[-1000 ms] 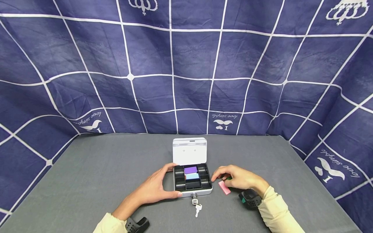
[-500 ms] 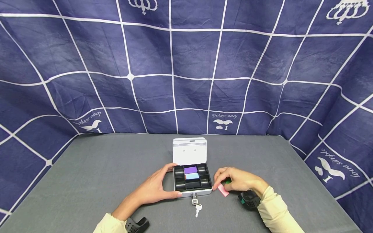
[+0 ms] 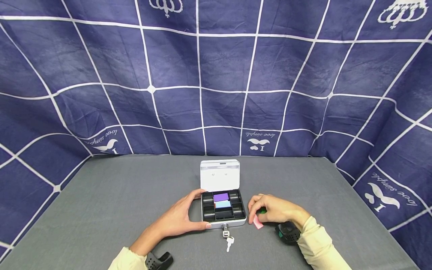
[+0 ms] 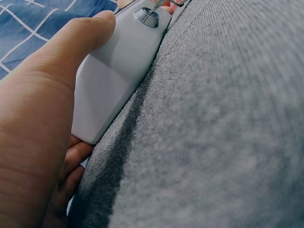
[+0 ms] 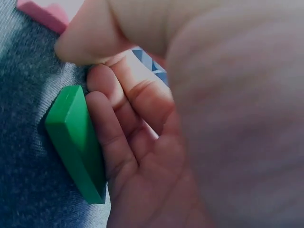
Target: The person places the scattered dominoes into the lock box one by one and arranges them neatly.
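A small white cash box (image 3: 239, 224) stands with its lid (image 3: 220, 179) raised, showing a black compartment tray (image 3: 224, 215). Purple (image 3: 221, 197) and light blue blocks (image 3: 222, 204) lie in the tray's middle column. My left hand (image 3: 179, 216) grips the box's left end, thumb on the front wall and fingers round the back. Just right of the box, my right hand (image 3: 276, 208) pinches a pink block (image 3: 258, 224) between thumb and fingertips, close to the table. Beneath that palm is a green block (image 5: 78, 137), beside the curled fingers in the right wrist view.
A key sits in the lock (image 4: 147, 17) on the box's front, with a second key (image 3: 230, 243) hanging from it on the table. Grey cloth covers the table (image 3: 141, 183). Behind it hangs a blue curtain (image 3: 222, 108) with white lines.
My right hand has shifted slightly toward the front, and its fingertips have closed in on the pink block, which has moved a little forward and left. The left hand and box stay put.
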`<state>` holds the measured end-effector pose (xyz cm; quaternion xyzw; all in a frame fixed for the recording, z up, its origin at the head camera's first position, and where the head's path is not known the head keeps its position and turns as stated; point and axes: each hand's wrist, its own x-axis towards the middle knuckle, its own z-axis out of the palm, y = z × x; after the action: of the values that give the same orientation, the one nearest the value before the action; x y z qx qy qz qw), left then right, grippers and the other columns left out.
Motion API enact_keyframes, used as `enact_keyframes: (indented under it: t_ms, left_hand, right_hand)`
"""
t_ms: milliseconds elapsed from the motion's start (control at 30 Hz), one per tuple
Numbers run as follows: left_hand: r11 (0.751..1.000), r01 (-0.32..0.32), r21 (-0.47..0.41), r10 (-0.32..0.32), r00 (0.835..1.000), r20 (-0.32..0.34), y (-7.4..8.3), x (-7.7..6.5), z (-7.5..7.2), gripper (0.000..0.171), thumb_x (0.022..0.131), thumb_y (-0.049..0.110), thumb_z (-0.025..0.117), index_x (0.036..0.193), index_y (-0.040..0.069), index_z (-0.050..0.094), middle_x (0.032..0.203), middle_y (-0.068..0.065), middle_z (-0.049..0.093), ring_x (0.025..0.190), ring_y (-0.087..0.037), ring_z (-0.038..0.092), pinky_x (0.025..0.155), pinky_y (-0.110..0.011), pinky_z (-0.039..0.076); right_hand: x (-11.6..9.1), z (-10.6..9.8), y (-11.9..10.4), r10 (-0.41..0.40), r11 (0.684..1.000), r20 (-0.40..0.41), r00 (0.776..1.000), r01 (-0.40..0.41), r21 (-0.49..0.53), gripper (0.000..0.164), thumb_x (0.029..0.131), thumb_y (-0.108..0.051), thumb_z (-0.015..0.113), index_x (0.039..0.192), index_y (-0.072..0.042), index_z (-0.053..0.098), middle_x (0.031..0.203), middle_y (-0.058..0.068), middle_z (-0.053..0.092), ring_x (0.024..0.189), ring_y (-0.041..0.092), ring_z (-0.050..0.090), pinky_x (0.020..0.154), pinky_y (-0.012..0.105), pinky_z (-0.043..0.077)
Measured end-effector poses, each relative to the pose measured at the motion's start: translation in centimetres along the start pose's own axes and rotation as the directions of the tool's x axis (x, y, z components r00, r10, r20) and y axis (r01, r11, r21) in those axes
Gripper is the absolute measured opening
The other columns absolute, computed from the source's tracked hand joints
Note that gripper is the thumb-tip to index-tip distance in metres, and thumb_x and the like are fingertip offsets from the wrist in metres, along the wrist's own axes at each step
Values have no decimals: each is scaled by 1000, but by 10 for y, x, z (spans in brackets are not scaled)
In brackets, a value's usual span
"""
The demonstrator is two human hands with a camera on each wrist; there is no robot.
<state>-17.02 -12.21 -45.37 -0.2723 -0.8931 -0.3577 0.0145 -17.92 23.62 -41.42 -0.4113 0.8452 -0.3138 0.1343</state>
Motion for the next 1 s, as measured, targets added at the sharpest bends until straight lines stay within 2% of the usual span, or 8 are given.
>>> enact_keyframes:
  t_ms: [300,433,700,1000]
  left_hand:
    - [1000,3,-2,-3,1000,1,1,1,0,94,72,67,83,149,30,43,136,5,61,126,-20,59,104,-50,48]
    - [1000,4,-3,-4,1000,-2,1,-1,0,94,72,68,83,149,30,43,135,5,61,126,-20,59,104,-50,49]
    - [1000,3,4,-3,1000,-11,2,-1,0,95,72,66,84,149,28,43,136,4,61,126,-21,59,104,-50,49]
    - [1000,1,8,-1,1000,-10,1,-1,1,95,72,67,84,149,29,43,136,4,62,126,-21,59,104,-50,49]
  right_hand:
    - [-2,1,3,-5,1000,-9,1000,5,-1,35,81,4,69,103,-21,79,108,-7,68,106,5,58,95,27,45]
    - [-2,2,2,5,1000,-12,1000,-5,19,32,84,3,70,105,-20,78,109,-5,67,105,5,59,95,26,48]
    - [-2,-3,-4,23,999,-19,1000,-22,25,26,84,-2,75,105,-17,77,108,-1,68,95,13,62,85,25,52]
    - [-5,-9,-8,10,999,43,999,-12,39,20,85,-10,81,104,-17,80,94,-8,71,86,1,60,77,22,53]
